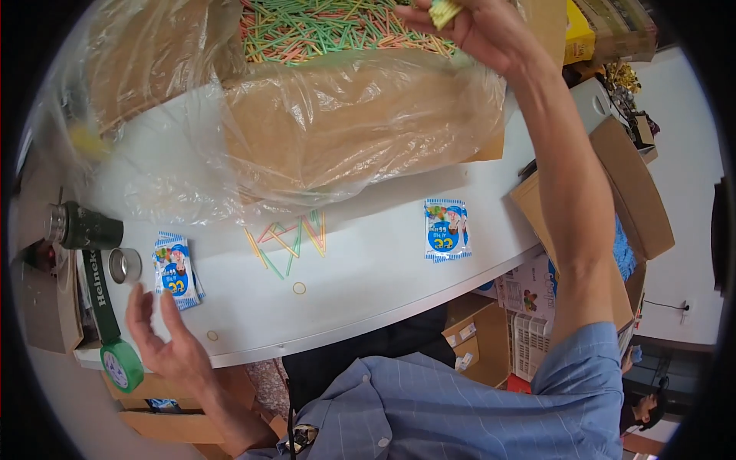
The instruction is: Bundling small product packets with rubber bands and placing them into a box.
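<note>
My right hand [491, 38] is raised over the far right of a large plastic-lined cardboard box [353, 130]. Its fingers close round a small bundle of thin pale-yellow sticks [445, 13], partly cut off by the top edge. The box holds a mass of thin green, red and yellow sticks [337, 27]. At the near left of the table my left hand [172, 349] holds nothing, with fingers apart. Just beyond it lies a small stack of blue and white packets [175, 268]. More such packets [448, 230] lie overlapped to the right. Several loose sticks [287, 241] are scattered between the two stacks.
Two rubber bands [299, 288] lie near the front edge of the white table [368, 291]. At left stand a dark bottle [88, 226], a metal ring-shaped tin [125, 265] and a green tape roll [121, 364]. Open cardboard boxes [632, 188] flank the right side. Another person [644, 410] is far right.
</note>
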`<state>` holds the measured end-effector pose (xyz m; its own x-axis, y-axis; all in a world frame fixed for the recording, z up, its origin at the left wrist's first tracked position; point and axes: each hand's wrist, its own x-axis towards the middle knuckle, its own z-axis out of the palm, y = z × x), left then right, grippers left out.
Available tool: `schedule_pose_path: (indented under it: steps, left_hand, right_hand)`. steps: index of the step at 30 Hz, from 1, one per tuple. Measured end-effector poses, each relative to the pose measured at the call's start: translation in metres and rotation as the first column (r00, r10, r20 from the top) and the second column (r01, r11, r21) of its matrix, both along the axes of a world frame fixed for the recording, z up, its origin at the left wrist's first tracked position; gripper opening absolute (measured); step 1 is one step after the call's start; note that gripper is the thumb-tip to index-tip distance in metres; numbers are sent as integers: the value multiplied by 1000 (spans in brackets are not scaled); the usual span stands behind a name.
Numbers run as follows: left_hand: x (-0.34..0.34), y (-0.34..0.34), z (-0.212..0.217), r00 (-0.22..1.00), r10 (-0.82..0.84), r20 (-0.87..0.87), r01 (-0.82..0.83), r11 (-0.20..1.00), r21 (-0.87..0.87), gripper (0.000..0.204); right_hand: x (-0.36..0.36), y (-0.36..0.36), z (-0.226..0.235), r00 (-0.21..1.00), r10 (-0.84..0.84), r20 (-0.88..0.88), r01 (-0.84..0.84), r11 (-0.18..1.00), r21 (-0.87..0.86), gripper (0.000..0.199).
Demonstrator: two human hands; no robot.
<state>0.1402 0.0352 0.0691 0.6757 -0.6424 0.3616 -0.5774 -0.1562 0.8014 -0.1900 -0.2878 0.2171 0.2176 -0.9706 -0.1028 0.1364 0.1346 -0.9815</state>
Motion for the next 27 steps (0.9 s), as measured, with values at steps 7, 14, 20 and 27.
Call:
schedule_pose_path:
  steps: [7,14,20,27]
  left_hand:
    - [-122,-21,3,656,-599,-459,315,770,-555,71]
    - [-143,-58,0,478,-873,95,875,463,-143,138]
    - [-137,-53,4,271,-904,-332,963,257,86,160]
    - [-149,-38,-23,242,-858,-453,959,282,-21,140]
  right_hand:
    - [11,154,-50,917,346,198,-371,923,106,27]
    - [8,224,-125,870,149,470,-392,788,475,25]
    - [-1,245,-138,845,343,411,-519,710,475,24]
    - [-4,247,-161,821,407,400,-567,659,495,26]
